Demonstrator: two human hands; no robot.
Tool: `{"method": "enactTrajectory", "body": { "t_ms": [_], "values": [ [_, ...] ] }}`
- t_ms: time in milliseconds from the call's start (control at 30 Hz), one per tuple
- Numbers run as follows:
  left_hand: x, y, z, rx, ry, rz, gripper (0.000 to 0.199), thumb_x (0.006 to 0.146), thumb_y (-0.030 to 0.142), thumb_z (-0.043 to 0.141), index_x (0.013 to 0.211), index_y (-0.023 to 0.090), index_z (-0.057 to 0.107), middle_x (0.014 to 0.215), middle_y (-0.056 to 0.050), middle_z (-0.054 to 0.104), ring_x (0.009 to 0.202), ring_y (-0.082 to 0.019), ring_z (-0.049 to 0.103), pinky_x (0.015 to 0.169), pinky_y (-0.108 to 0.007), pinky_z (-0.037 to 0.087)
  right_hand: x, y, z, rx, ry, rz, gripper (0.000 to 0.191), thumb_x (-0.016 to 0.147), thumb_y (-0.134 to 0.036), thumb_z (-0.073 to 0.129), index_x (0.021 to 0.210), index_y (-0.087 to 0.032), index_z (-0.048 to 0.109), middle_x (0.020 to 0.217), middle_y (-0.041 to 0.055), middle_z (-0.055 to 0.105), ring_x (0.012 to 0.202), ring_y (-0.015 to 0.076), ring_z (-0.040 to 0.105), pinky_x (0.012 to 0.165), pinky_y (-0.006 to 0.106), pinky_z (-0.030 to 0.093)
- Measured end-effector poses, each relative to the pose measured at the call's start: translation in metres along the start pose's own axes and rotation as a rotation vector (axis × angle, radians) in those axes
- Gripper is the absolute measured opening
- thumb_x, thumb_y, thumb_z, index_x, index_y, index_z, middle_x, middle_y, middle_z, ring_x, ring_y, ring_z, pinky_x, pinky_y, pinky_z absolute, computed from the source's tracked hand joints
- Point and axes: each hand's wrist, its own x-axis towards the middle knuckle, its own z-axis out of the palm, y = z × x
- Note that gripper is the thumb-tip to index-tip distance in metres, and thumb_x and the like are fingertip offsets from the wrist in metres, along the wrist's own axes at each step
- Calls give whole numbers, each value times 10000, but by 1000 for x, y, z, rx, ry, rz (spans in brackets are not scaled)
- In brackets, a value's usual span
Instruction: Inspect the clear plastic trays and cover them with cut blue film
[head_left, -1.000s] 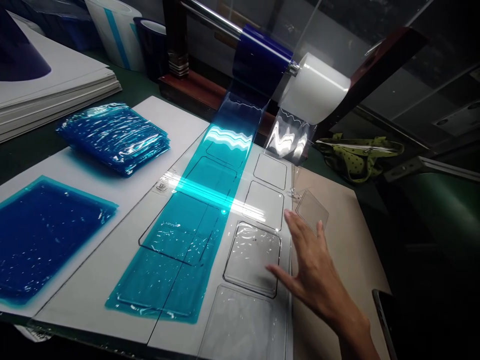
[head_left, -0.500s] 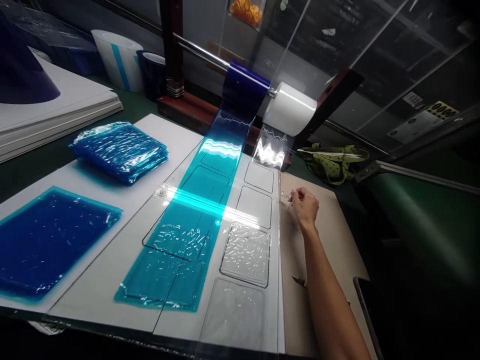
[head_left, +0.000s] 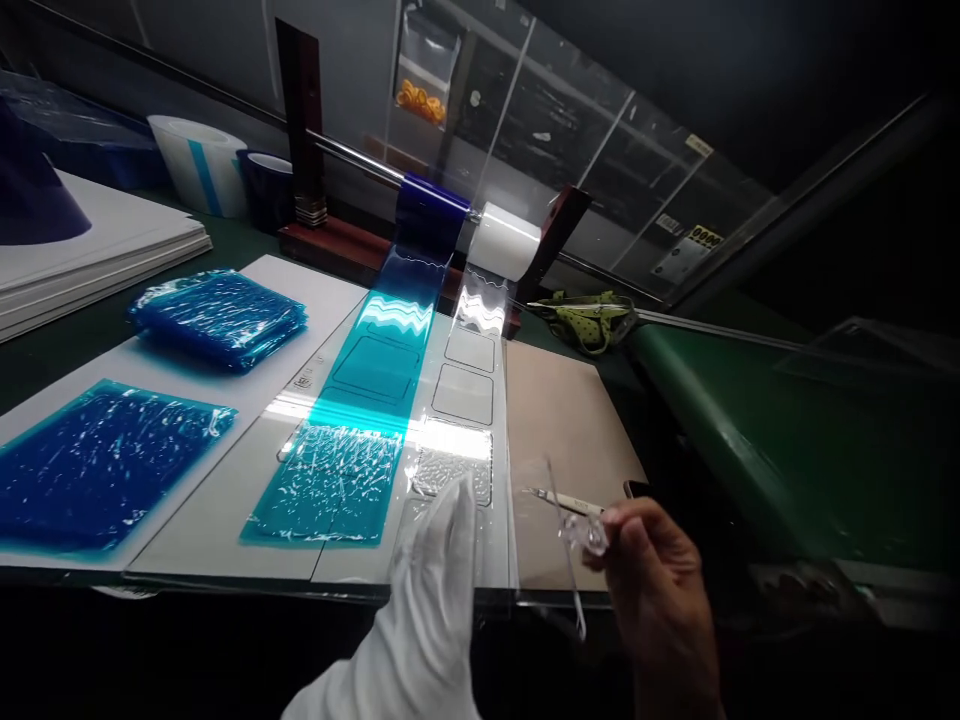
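Note:
My right hand (head_left: 649, 575), bare, pinches a small clear knob-like plastic piece (head_left: 583, 535). A thin transparent plate (head_left: 568, 570), seen nearly edge-on, appears joined to it; I cannot make out the exact kind. My left hand (head_left: 439, 570), in a white glove, has its fingers stretched upward and holds nothing visible. It overlaps the near end of the clear film strip (head_left: 463, 390), which bears outlined rounded squares. To its left, a blue film strip (head_left: 375, 370) runs down from a roll over similar outlines. Behind the plate, a slim pointed tool (head_left: 574, 502) lies on the brown board (head_left: 574, 410).
A blue film roll (head_left: 433, 207) and a white roll (head_left: 510, 240) hang on a metal rod at the back. Stacked blue film pieces (head_left: 221, 315) and a flat blue sheet (head_left: 112, 465) lie at left. A green patterned pouch (head_left: 589, 322) sits at the back right.
My right hand has come down toward me from the brown board's left edge, with the clear piece and plate in it. My gloved left hand has entered view. The camera view has shifted.

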Motion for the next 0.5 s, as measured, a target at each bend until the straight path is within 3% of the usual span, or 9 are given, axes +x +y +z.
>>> {"method": "enactTrajectory", "body": {
  "t_ms": [67, 133, 167, 233, 300, 367, 433, 500],
  "values": [
    [6, 7, 4, 47, 23, 51, 908, 868, 317, 568, 1512, 193, -60, 1501, -187, 344, 1402, -359, 298, 1109, -553, 313, -29, 6, -1, 45, -44, 52, 157, 901, -380, 575, 825, -266, 652, 565, -16, 600, 448, 127, 558, 428, 236, 472],
    [7, 14, 6, 76, 34, 97, 979, 836, 273, 572, 1495, 181, -146, 1466, -183, 397, 1385, -348, 333, 1122, -535, 293, -50, 13, -5, 55, -66, 75, 220, 913, -427, 523, 825, -264, 642, 567, -2, 596, 415, 134, 540, 402, 249, 454],
    [6, 17, 6, 81, 38, 119, 1005, 812, 287, 585, 1494, 176, -144, 1444, -179, 420, 1366, -342, 363, 1122, -525, 294, -58, 15, -8, 27, -49, 66, 269, 923, -447, 484, 825, -258, 648, 629, 23, 632, 462, 153, 581, 436, 273, 484],
    [1, 22, 6, 90, 45, 166, 1075, 707, 331, 637, 1503, 162, -66, 1407, -179, 435, 1327, -354, 394, 1104, -519, 310, -69, 15, -15, -160, 69, 21, 337, 934, -459, 444, 836, -242, 683, 878, 83, 692, 732, 222, 679, 618, 347, 553],
    [-4, 25, 4, 121, 42, 182, 1128, 562, 321, 663, 1500, 163, 55, 1373, -178, 431, 1280, -379, 405, 1069, -532, 330, -75, 12, -19, -430, 233, -27, 356, 928, -460, 464, 853, -223, 719, 1042, 104, 666, 947, 266, 648, 758, 375, 534],
    [-6, 28, 1, 183, 20, 164, 1134, 475, 269, 636, 1484, 160, 129, 1330, -173, 446, 1222, -377, 422, 1027, -528, 355, -79, 7, -20, -533, 292, 11, 375, 923, -481, 466, 922, -213, 727, 894, 83, 657, 822, 229, 634, 672, 319, 505],
    [-6, 31, -1, 260, -18, 140, 1104, 464, 247, 616, 1469, 149, 171, 1296, -172, 469, 1176, -361, 439, 987, -512, 376, -81, 3, -14, -436, 210, 112, 458, 938, -524, 390, 989, -198, 707, 648, 27, 574, 586, 169, 557, 526, 269, 429],
    [-5, 34, -2, 329, -50, 135, 1057, 481, 260, 616, 1456, 139, 226, 1285, -180, 483, 1163, -355, 442, 958, -497, 388, -80, 3, -6, -359, 104, 186, 501, 949, -537, 348, 959, -173, 692, 518, -22, 461, 473, 131, 462, 469, 245, 362]
  ]
}}
